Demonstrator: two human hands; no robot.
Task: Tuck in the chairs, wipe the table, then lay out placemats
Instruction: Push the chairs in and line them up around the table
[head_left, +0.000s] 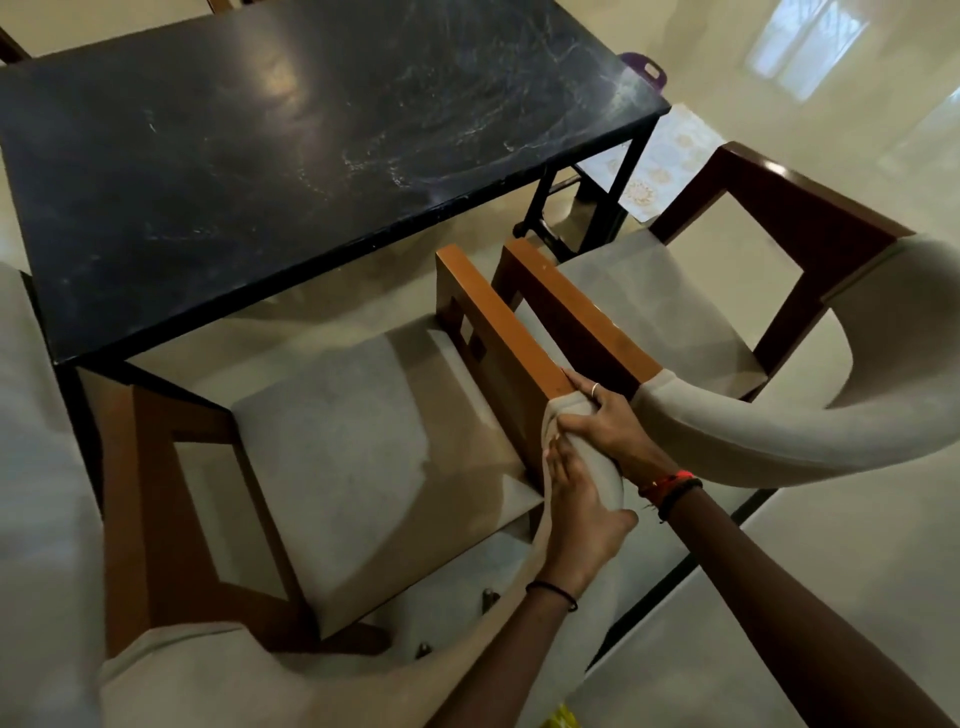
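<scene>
A dark stone-topped table (291, 156) fills the upper left. In front of it stands a wooden chair (343, 457) with a grey seat and a curved padded backrest, pulled out from the table. My right hand (610, 431) grips the padded end of that backrest where it meets the wooden armrest. My left hand (576, 514) holds the same padded end just below, thumb wrapped round the outside. A second matching chair (727, 312) stands close on the right, its armrest almost touching the first chair's. A patterned placemat (670, 156) lies beyond the table's far right corner.
A purple object (647, 70) peeks out behind the table's far right corner. Another padded chair back (36, 467) fills the left edge. Glossy cream floor (857, 130) spreads to the right. Something yellow (563, 719) shows at the bottom edge.
</scene>
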